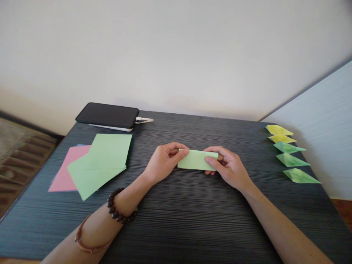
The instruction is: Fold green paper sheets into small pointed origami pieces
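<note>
Between my two hands is a light green sheet of paper (194,160), doubled over into a long, narrow rectangle with a rounded fold at its right end of the top edge. My left hand (166,159) pinches its upper left corner between thumb and fingers. At the other end my right hand (227,165) grips it, thumb on the front face and fingers behind and inside the fold. The fingertips behind the paper are partly hidden. Both hands are just above the dark table.
Loose green sheets (107,157) overlap pink paper (68,172) on the left. Behind them a black phone (108,114) rests on a white object, with a white cable (144,120) attached. Several folded yellow and green paper pieces (293,160) line the right side of the dark table (176,220).
</note>
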`<state>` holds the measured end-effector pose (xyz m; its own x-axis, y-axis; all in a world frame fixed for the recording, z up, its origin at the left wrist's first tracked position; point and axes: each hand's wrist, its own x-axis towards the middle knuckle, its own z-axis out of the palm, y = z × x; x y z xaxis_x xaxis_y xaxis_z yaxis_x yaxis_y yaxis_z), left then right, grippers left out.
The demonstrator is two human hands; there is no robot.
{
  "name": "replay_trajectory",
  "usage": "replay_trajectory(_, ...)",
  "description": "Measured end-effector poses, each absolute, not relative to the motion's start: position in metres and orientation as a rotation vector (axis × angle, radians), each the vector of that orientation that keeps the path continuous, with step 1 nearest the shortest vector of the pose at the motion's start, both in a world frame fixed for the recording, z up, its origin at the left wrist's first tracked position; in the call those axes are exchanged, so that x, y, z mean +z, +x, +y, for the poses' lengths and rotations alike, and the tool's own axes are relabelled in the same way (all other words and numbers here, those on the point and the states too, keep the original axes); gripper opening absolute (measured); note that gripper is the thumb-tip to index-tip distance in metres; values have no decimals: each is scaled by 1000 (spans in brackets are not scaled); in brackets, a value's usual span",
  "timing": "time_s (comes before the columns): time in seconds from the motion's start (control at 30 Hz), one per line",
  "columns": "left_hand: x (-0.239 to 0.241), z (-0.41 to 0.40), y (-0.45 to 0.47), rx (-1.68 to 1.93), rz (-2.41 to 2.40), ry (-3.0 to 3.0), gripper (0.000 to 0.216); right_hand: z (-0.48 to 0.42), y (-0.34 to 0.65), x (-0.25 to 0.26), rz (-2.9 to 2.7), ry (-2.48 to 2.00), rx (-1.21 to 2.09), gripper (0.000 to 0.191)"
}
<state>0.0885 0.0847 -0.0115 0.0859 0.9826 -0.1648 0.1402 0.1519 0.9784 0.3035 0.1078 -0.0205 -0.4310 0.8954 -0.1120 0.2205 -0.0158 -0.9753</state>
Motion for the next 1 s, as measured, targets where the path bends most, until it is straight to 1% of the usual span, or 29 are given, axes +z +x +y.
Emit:
replay_trajectory(0.6, -13, 85, 88, 948, 1281, 1228, 27, 108, 304, -21, -1703, -1180, 1470, 33)
replay_trajectory(1.0, -13, 85, 88, 950, 1278, 1238, 25, 107, 304, -20, -1718, -1174, 1457, 30)
